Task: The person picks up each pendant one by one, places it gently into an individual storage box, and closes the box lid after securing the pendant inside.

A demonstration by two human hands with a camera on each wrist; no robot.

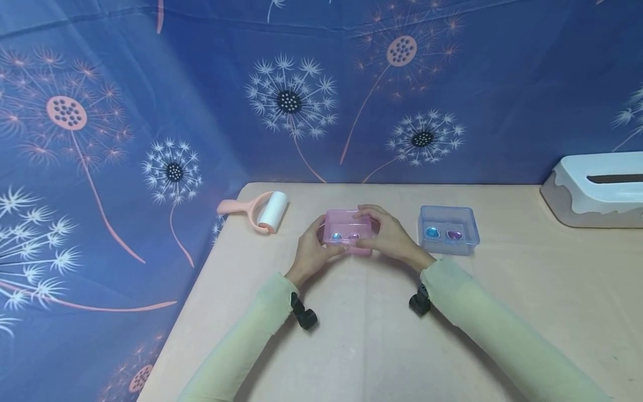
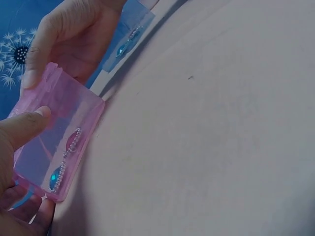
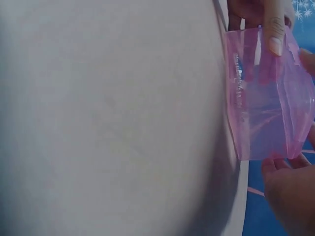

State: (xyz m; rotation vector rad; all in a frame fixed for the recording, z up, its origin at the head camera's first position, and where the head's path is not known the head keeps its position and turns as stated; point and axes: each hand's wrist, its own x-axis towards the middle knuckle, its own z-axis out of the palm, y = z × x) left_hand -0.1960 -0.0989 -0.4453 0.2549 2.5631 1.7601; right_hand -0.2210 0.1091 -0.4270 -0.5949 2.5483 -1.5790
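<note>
Both hands hold a translucent pink plastic box (image 1: 348, 220) above the table. My left hand (image 1: 308, 254) grips its left side, with the thumb (image 2: 30, 125) on the near wall in the left wrist view. From the right, my right hand (image 1: 392, 237) grips the box, its index finger at the back edge and thumb at the front. Inside lie a blue gem (image 2: 55, 178) and a pink-purple gem (image 2: 74, 140), both edged with small clear beads. In the right wrist view the pink box (image 3: 263, 110) appears side-on, and its gems are hard to make out.
Right of the hands stands a translucent blue box (image 1: 449, 216) with a blue gem (image 1: 432, 232) and a purple gem (image 1: 454, 235). A lint roller (image 1: 274, 209) with a pink handle lies at the table's left back. At far right sits a tissue box (image 1: 577, 192). A blue dandelion-print cloth (image 1: 211, 67) hangs behind.
</note>
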